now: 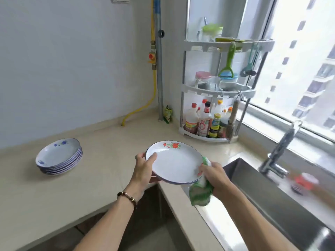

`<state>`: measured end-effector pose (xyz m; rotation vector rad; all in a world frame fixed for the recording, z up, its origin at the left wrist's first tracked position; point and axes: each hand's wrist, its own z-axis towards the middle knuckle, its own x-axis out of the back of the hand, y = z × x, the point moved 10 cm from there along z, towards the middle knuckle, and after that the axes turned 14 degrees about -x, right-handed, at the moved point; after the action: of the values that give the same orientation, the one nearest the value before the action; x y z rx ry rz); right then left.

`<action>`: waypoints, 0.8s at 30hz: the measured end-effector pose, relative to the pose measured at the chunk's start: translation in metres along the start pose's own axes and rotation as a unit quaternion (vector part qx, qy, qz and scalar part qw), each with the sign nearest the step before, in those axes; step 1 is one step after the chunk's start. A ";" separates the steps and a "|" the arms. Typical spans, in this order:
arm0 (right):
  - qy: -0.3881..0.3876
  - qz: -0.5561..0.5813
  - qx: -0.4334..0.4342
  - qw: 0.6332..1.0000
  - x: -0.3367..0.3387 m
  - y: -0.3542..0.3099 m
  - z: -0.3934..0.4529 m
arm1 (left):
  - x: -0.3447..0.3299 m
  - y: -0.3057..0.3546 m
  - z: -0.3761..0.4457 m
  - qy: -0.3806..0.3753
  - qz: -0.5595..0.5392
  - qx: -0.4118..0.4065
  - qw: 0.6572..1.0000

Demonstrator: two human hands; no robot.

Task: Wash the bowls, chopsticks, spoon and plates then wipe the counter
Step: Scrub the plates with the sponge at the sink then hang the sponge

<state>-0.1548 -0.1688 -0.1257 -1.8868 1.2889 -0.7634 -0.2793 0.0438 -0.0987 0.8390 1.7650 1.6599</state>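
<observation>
A white plate with red flowers (174, 163) is held in the air above the counter's inner corner, slightly tilted. My left hand (144, 169) grips its left rim, thumb on top and fingers underneath. My right hand (214, 175) clutches a green and white cloth (200, 193) against the plate's right rim. A stack of several white plates with blue flowers (59, 156) sits on the beige counter (108, 160) to the left.
The steel sink (272, 192) lies to the right with a faucet (279, 147) behind it. A white corner rack (217, 87) with sauce bottles and utensils stands at the back by the window. A yellow hose (145, 105) runs down the wall.
</observation>
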 end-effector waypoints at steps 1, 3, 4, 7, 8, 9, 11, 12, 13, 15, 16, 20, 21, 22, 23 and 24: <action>0.001 0.019 -0.013 1.000 0.022 0.011 0.004 | -0.024 -0.006 -0.006 -0.012 -0.007 0.012 1.000; -0.003 0.052 -0.040 0.998 0.058 0.032 0.016 | -0.066 -0.012 -0.014 -0.028 -0.007 0.026 0.999; -0.007 0.068 -0.056 0.996 0.073 0.043 0.021 | -0.085 -0.014 -0.016 -0.031 0.004 0.030 0.999; -0.011 0.110 -0.116 0.987 0.104 0.077 0.029 | -0.125 -0.014 -0.019 -0.019 0.061 0.036 0.997; -0.019 0.127 -0.142 0.982 0.115 0.092 0.030 | -0.142 -0.013 -0.019 -0.024 0.109 0.029 0.993; -0.032 0.135 -0.168 0.976 0.119 0.104 0.028 | -0.155 -0.010 -0.017 -0.032 0.159 0.015 0.987; -0.060 0.138 -0.213 0.965 0.121 0.123 0.023 | -0.184 0.004 -0.020 -0.068 0.250 -0.016 0.966; -0.073 0.145 -0.226 0.960 0.123 0.132 0.022 | -0.200 0.007 -0.021 -0.090 0.290 -0.028 0.952; -0.082 0.153 -0.238 0.956 0.124 0.137 0.021 | -0.215 0.011 -0.022 -0.110 0.325 -0.044 0.938; -0.086 0.169 -0.251 0.949 0.131 0.146 0.020 | -0.241 0.015 -0.027 -0.144 0.374 -0.065 0.914; -0.088 0.173 -0.252 0.948 0.132 0.148 0.020 | -0.248 0.015 -0.028 -0.155 0.390 -0.072 0.905; -0.075 0.179 -0.252 0.948 0.148 0.160 0.023 | -0.269 0.007 -0.037 -0.188 0.404 -0.068 0.893; -0.070 0.176 -0.250 0.950 0.152 0.162 0.023 | -0.273 0.004 -0.039 -0.195 0.399 -0.066 0.893; -0.067 0.172 -0.248 0.951 0.155 0.164 0.024 | -0.275 0.000 -0.041 -0.200 0.393 -0.060 0.896; -0.065 0.169 -0.247 0.952 0.156 0.164 0.024 | -0.278 -0.002 -0.042 -0.206 0.382 -0.055 0.900; -0.062 0.165 -0.247 0.953 0.157 0.167 0.026 | -0.280 -0.005 -0.042 -0.213 0.371 -0.045 0.903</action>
<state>-0.1698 -0.3512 -0.2651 -1.9718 1.7720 -0.1482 -0.1327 -0.1983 -0.1050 1.8266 1.1040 1.7761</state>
